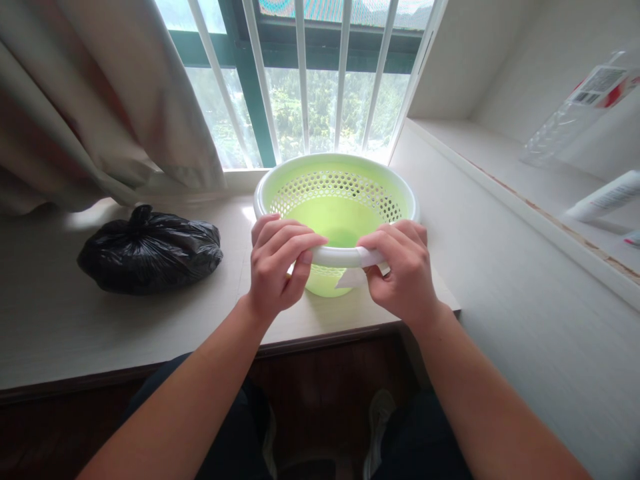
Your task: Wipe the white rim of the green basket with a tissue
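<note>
A light green plastic basket (pixel 327 217) with a white rim and a band of round holes stands on the pale window ledge (pixel 240 293). My left hand (pixel 279 263) is closed on the near rim, left of its middle, fingers over the top and thumb beneath. My right hand (pixel 400 267) grips the same rim farther right, its thumb below. By the right thumb, a white flap (pixel 350 278) hangs under the rim; I cannot tell if it is paper or tape. Nothing shows inside the basket.
A tied black plastic bag (pixel 150 253) lies on the ledge to the left, under a curtain (pixel 100 93). White window bars (pixel 303 80) rise behind the basket. At the right, a shelf (pixel 495 150) holds a clear plastic bottle (pixel 575 117) and a white tube (pixel 607 195).
</note>
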Demonstrator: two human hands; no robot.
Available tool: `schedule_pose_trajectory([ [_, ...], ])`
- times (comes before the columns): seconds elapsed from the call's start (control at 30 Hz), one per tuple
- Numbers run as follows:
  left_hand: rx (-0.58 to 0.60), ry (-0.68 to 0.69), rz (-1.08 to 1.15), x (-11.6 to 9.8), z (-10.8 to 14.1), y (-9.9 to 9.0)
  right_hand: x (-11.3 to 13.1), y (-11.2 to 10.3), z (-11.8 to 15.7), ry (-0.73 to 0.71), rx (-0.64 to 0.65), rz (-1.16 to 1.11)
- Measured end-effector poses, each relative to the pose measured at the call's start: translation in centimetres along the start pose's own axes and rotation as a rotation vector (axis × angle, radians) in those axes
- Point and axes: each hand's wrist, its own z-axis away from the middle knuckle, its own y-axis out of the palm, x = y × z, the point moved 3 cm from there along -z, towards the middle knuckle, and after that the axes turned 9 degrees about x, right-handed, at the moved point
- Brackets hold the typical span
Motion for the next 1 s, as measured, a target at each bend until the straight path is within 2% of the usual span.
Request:
schedule_pose_trajectory([
  [1.0, -0.025, 0.011, 0.022, 0.37, -0.08, 0.07, 0.86, 0.05, 0.09, 0.025, -0.027, 0.030],
])
